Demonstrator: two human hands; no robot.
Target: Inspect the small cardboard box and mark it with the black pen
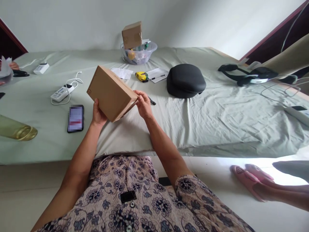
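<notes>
cardboard box is up in the air, tilted, just above the near edge of the sheet-covered counter. left hand is wrapped round its lower left end from underneath, right hand pinches the right corner, so both hands are holding it. phone lies flat just left of the left hand, white power strip behind that. black case sits off to the right, yellow tape measure further back.

Bare table lies open to the right of the held cardboard box, in front of a black case. Leftward, a phone and power strip narrow the way; a pen lies just beside the right hand.
</notes>
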